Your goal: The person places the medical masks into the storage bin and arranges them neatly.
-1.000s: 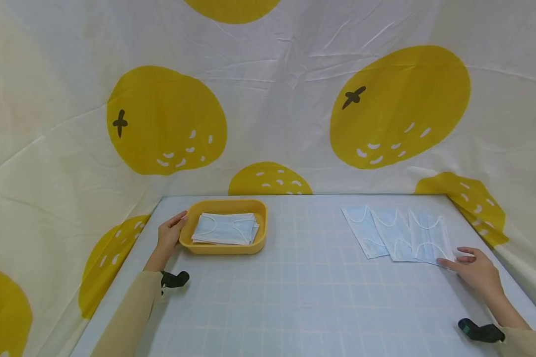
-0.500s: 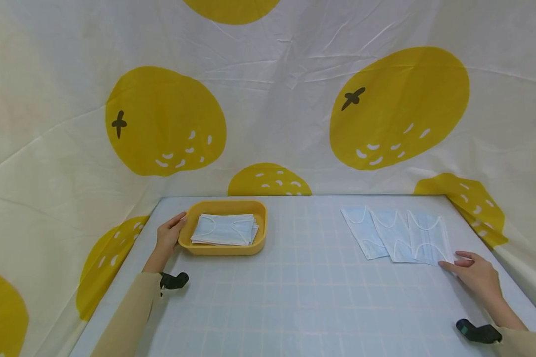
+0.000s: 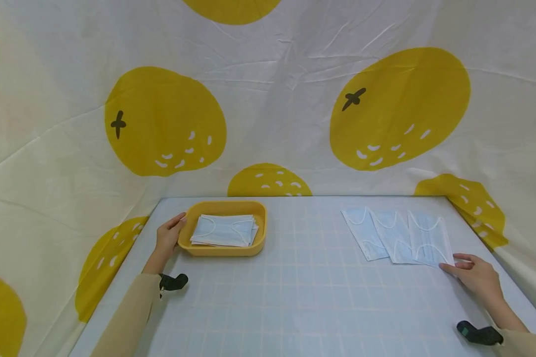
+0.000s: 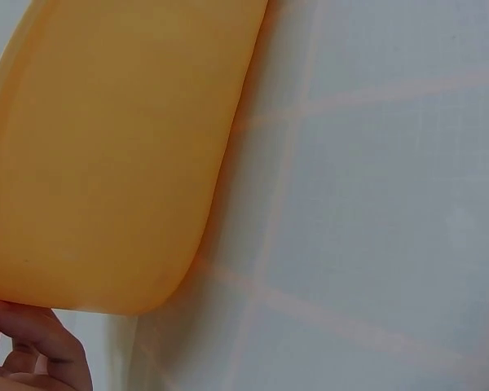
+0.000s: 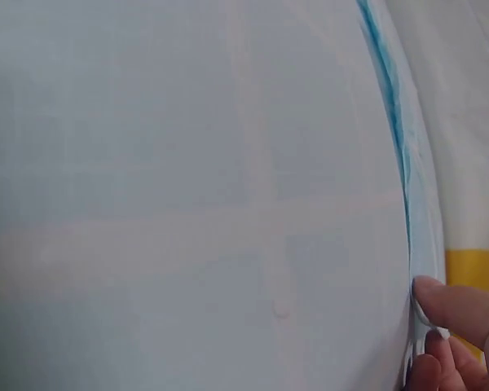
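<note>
Little has moved: the end mask (image 3: 432, 236) is still on the desk (image 3: 303, 307) at two o'clock. The right hand (image 3: 479, 280) pinches its corner; the left hand (image 3: 167, 237) grips the tray (image 3: 223, 251) at ten o'clock

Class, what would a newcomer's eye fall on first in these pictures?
Probably the big yellow shapes on the white cloth behind the table. Next, the yellow tray of stacked masks at the table's left, held by the left hand, and three overlapping masks at right, one pinched by the right hand.
</note>
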Action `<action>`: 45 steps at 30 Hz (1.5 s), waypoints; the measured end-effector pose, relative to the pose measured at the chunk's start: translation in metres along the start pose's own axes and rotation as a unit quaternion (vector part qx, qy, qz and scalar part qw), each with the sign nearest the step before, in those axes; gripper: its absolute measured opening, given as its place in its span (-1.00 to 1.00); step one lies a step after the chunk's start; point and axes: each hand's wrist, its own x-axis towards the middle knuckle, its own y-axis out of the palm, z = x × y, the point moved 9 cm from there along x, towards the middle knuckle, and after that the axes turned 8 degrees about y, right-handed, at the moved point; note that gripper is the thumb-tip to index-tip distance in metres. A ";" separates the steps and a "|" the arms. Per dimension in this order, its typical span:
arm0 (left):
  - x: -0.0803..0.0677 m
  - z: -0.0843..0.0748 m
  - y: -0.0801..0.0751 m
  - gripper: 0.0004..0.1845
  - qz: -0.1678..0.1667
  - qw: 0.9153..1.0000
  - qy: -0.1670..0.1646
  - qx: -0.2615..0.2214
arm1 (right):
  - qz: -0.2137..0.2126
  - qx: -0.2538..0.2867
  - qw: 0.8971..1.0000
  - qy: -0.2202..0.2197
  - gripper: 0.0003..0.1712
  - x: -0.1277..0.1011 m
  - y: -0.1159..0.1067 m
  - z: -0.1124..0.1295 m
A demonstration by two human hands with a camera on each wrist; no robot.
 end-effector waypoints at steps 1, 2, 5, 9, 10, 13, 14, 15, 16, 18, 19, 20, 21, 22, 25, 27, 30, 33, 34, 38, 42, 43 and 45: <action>0.000 0.000 0.000 -0.47 0.000 1.000 -0.001 -0.001 | -0.004 0.003 1.000 0.000 -0.09 0.000 0.000 0.000; 0.001 0.001 -0.001 -0.48 -0.001 1.000 -0.003 -0.002 | -0.005 0.006 1.000 0.000 -0.10 0.000 0.000 -0.001; 0.001 0.002 -0.002 -0.47 -0.002 1.000 -0.005 -0.004 | -0.010 0.010 1.000 0.006 -0.16 0.001 0.000 -0.003; 0.002 0.002 -0.001 -0.48 -0.003 1.000 -0.005 -0.009 | -0.014 0.013 1.000 0.014 -0.22 0.001 -0.001 -0.005; 0.002 0.002 0.000 -0.47 -0.001 1.000 -0.003 -0.012 | -0.015 0.014 1.000 0.014 -0.22 0.001 -0.001 -0.005; 0.002 0.001 0.001 -0.47 0.000 1.000 -0.001 -0.018 | -0.019 0.013 1.000 0.010 -0.27 0.002 -0.001 -0.005; 0.002 0.001 0.001 -0.47 0.001 1.000 0.000 -0.017 | -0.019 0.013 1.000 0.010 -0.28 0.003 -0.001 -0.005; 0.002 0.001 0.002 -0.47 0.001 1.000 0.001 -0.017 | -0.020 0.014 1.000 0.010 -0.29 0.003 -0.001 -0.005; 0.002 0.001 0.002 -0.47 0.002 1.000 0.002 -0.017 | -0.021 0.015 1.000 0.010 -0.31 0.004 -0.001 -0.006; 0.002 0.001 0.002 -0.47 0.001 1.000 0.001 -0.016 | -0.020 0.018 1.000 0.009 -0.33 0.004 0.000 -0.007; 0.002 0.001 0.001 -0.48 0.000 1.000 0.000 -0.015 | -0.020 0.019 1.000 0.009 -0.33 0.005 0.000 -0.007; 0.002 0.001 0.001 -0.47 -0.001 1.000 0.001 -0.015 | -0.019 0.022 1.000 0.010 -0.34 0.005 0.000 -0.007; 0.001 0.001 0.001 -0.47 -0.002 1.000 0.001 -0.017 | -0.018 0.024 0.999 0.012 -0.33 0.005 0.001 -0.008; 0.001 0.001 0.001 -0.46 -0.004 1.000 0.001 -0.020 | -0.018 0.027 0.999 0.014 -0.33 0.005 0.001 -0.009; 0.002 0.001 0.001 -0.46 -0.005 1.000 0.003 -0.022 | -0.019 0.036 0.999 0.023 -0.30 0.004 0.000 -0.009; 0.002 0.002 0.001 -0.45 -0.001 1.000 0.005 -0.019 | -0.021 0.044 0.998 0.031 -0.28 0.003 -0.001 -0.010; 0.002 0.002 0.000 -0.45 0.003 1.000 0.010 -0.006 | -0.031 0.055 0.997 0.038 -0.28 0.001 -0.003 -0.010; 0.002 0.002 -0.001 -0.45 0.001 1.000 0.015 0.001 | -0.043 0.065 0.996 0.037 -0.29 -0.001 -0.005 -0.009; 0.002 0.002 -0.001 -0.46 -0.001 1.000 0.015 0.002 | -0.046 0.069 0.996 0.036 -0.29 -0.001 -0.005 -0.009; 0.003 0.002 0.000 -0.46 -0.001 1.000 0.016 -0.001 | -0.055 0.088 0.994 0.028 -0.28 -0.003 -0.006 -0.008; 0.002 0.001 0.000 -0.45 0.000 1.000 0.014 -0.005 | -0.060 0.103 0.993 0.018 -0.27 -0.005 -0.008 -0.004; 0.002 0.001 0.000 -0.45 0.000 1.000 0.013 -0.006 | -0.060 0.108 0.992 0.015 -0.27 -0.005 -0.008 -0.003; 0.002 0.001 0.000 -0.45 0.000 1.000 0.012 -0.005 | -0.062 0.116 0.991 0.007 -0.26 -0.005 -0.009 0.000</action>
